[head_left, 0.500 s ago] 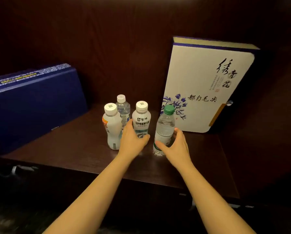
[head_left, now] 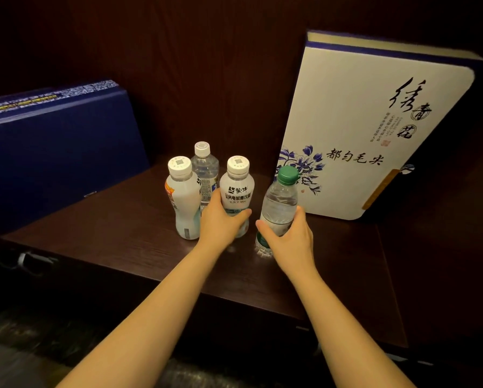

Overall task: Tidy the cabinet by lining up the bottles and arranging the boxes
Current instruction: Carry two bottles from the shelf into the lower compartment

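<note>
Green-capped bottle (head_left: 280,201) gripped by right hand (head_left: 292,240), front-labelled milky bottle (head_left: 237,191) apparently gripped by left hand (head_left: 220,222)

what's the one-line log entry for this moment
step: lining bottles | left hand: grips centre bottle | right hand: grips green-cap bottle | standing: far-left bottle, back bottle | blue box left, white box right
</note>
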`<move>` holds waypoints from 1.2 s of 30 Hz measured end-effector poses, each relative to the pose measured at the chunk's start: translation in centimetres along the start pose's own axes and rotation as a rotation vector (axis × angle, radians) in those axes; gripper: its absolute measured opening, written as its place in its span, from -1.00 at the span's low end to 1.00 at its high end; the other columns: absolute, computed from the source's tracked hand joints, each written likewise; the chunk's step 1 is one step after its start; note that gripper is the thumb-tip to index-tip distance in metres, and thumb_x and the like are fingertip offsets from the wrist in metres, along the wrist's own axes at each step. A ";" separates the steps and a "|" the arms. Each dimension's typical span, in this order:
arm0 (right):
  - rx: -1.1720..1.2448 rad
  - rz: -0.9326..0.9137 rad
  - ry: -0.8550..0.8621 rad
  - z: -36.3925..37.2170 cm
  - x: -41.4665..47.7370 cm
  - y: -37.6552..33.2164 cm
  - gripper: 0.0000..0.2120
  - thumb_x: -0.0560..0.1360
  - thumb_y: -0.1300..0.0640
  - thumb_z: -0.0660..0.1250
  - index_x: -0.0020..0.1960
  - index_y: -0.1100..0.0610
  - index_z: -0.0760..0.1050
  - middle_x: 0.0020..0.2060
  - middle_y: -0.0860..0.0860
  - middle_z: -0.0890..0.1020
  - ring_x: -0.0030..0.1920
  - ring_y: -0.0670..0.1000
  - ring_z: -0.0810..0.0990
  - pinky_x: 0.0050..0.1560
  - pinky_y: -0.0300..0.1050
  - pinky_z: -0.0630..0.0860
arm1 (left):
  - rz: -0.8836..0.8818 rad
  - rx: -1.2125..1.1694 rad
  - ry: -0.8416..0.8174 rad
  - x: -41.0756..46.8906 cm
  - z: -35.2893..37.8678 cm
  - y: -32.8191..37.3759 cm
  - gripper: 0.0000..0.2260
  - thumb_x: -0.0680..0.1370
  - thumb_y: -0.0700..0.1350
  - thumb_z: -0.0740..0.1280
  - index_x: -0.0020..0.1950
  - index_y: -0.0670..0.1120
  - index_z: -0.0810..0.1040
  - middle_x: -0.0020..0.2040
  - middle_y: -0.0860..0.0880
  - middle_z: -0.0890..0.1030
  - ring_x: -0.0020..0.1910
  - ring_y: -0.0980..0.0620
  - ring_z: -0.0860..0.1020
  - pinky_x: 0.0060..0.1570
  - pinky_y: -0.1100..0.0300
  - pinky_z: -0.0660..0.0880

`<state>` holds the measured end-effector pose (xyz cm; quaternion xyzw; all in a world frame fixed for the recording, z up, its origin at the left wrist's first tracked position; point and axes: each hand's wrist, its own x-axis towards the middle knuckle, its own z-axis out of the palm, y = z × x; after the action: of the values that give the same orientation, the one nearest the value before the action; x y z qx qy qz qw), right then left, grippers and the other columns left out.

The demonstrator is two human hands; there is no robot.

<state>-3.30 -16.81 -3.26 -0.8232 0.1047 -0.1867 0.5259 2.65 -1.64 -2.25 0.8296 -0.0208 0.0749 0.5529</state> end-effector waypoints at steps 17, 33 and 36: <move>-0.032 0.048 0.091 -2.0 -5.3 -1.1 -0.45 0.33 -0.11 0.59 0.22 -0.10 0.41 0.03 -0.17 0.62 0.05 -0.14 0.60 -0.02 -0.30 0.47 | 0.060 -0.001 -0.131 -5.2 -3.3 -0.3 -0.49 0.32 -0.01 0.59 0.20 0.04 0.47 0.07 0.14 0.61 0.07 0.13 0.56 0.04 0.17 0.48; -0.117 0.197 0.431 -10.2 -20.4 -2.9 -0.53 0.28 -0.12 0.60 0.09 -0.20 0.46 -0.12 -0.20 0.68 -0.10 -0.28 0.64 -0.20 -0.46 0.49 | 0.179 -0.157 -0.521 -15.6 -3.5 3.1 -0.55 0.25 0.07 0.57 0.08 0.13 0.53 0.02 0.18 0.66 0.03 0.22 0.62 0.02 0.15 0.58; -0.141 0.201 0.523 -12.8 -23.7 -3.6 -0.56 0.27 -0.13 0.58 0.05 -0.21 0.48 -0.15 -0.20 0.68 -0.06 -0.30 0.64 -0.19 -0.45 0.51 | 0.224 -0.206 -0.608 -18.1 -2.0 4.7 -0.57 0.26 0.08 0.57 0.06 0.20 0.53 -0.01 0.26 0.66 0.01 0.29 0.61 -0.02 0.20 0.57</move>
<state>-30.27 -17.11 0.12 -0.7672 0.3303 -0.3319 0.4383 -15.99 -2.53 0.16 0.7465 -0.2831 -0.1180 0.5905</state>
